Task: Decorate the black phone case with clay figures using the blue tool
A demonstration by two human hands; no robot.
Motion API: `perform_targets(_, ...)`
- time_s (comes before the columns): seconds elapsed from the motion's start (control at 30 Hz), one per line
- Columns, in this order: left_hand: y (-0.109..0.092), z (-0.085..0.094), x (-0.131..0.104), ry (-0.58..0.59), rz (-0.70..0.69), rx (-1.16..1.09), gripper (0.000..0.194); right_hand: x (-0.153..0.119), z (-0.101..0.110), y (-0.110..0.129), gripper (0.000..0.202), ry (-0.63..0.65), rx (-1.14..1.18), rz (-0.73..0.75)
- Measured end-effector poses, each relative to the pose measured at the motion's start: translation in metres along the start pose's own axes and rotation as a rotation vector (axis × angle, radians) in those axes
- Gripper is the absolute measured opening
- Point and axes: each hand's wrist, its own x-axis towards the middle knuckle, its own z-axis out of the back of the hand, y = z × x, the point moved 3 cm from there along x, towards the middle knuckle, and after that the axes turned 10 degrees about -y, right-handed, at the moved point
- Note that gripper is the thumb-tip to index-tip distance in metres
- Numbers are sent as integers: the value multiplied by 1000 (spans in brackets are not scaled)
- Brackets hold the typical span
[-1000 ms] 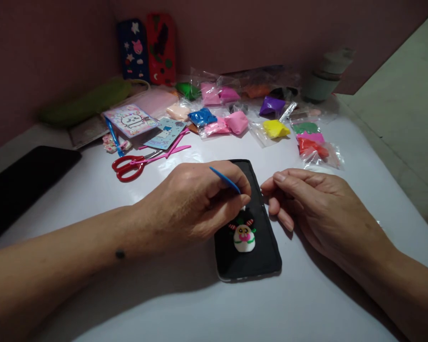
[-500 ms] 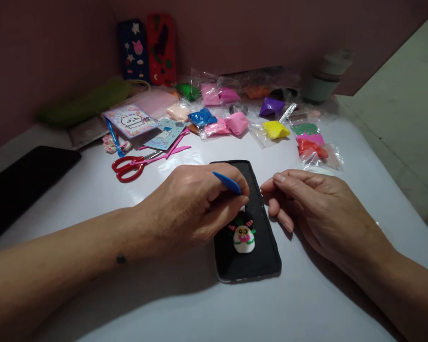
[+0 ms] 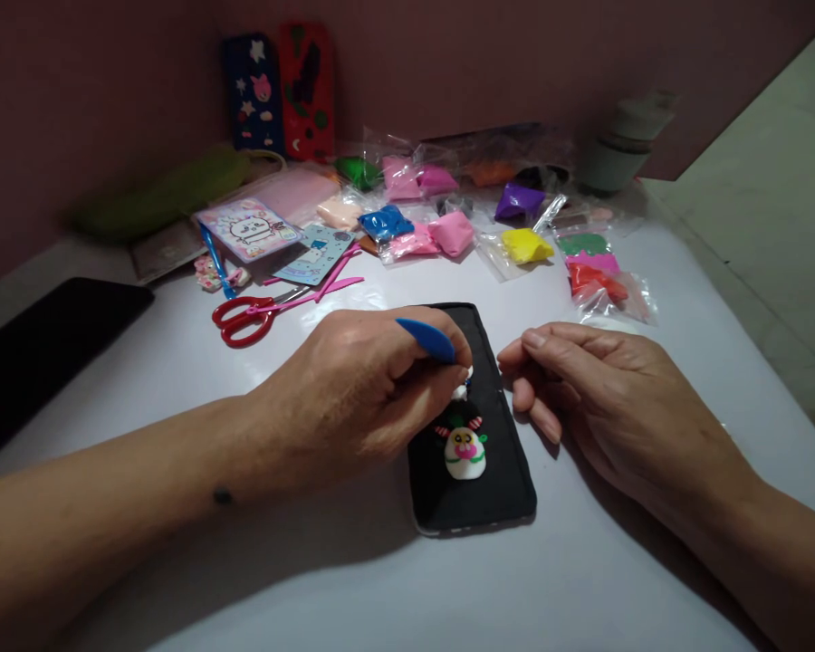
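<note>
My left hand (image 3: pixel 387 385) is closed in a pinch on a blue clay modelling tool (image 3: pixel 426 339), whose flat end points up and left. It hovers over a black-covered phone case (image 3: pixel 489 503) lying on the table; the tool's lower tip is hidden by my fingers. On the case is a small white clay figure (image 3: pixel 465 455) with a pink snout, green trim and red-striped pieces above. White bits (image 3: pixel 460 392) show just under my left fingertips. My right hand (image 3: pixel 598 380) rests beside the case's right edge, thumb against forefinger; whether anything is between them is hidden.
Red-handled scissors (image 3: pixel 244 321) and pink plastic tools (image 3: pixel 336 288) lie to the left. Bagged clay packets, including yellow (image 3: pixel 526 244) and blue (image 3: pixel 385 223), spread along the back. Two decorated cases, blue (image 3: pixel 253 95) and red (image 3: pixel 307 91), lean on the wall. A dark slab (image 3: pixel 61 335) lies at far left.
My left hand has shifted slightly left, tilting the blue tool a little and uncovering more of the white bits on the case. My right hand has hardly moved.
</note>
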Motion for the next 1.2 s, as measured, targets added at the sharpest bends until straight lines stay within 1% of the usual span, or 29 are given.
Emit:
perform_targets(0.27, 1, -1, 1, 33, 16, -14, 11, 0, 2, -1, 26, -3, -19, 6)
perform_targets(0.37, 1, -3, 0, 24, 5, -20, 10, 0, 2, 0, 27, -6, -23, 12)
perform_targets(0.47, 0, -3, -1, 7, 24, -44, 11, 1, 1, 0, 28, -2, -23, 12)
perform_targets(0.57, -2, 1, 1, -9, 59, -73, 10, 1, 1, -1, 28, -1, -24, 6)
perform_targets(0.6, -2, 4, 2, -9, 82, -97, 9, 1, 1, -1, 28, 0, -21, 1)
perform_targets(0.67, 0, 10, 6, 4, 185, -143, 10, 0, 0, -1, 29, 0, -13, -6)
perform_targets(0.8, 16, 18, 11, 25, 479, -147, 34, -1, 1, -2, 30, 5, -12, 0)
perform_targets(0.87, 25, 17, 11, 75, 597, -135, 38, -2, 2, -3, 29, -6, -35, 9)
perform_targets(0.93, 32, 15, 9, 146, 703, -92, 35, -3, 4, -3, 28, -32, -72, 5)
perform_targets(1.0, 35, 15, 7, 186, 752, -22, 33, -3, 7, -4, 29, -55, -114, -7)
perform_targets(1.07, 33, 17, 7, 194, 751, 20, 32, -3, 7, -4, 32, -57, -141, -30)
perform_targets(1.13, 32, 18, 7, 198, 764, 3, 31, -3, 6, -4, 33, -43, -131, -62)
perform_targets(1.2, 31, 18, 6, 209, 809, -37, 31, -3, 4, -3, 32, -30, -83, -113)
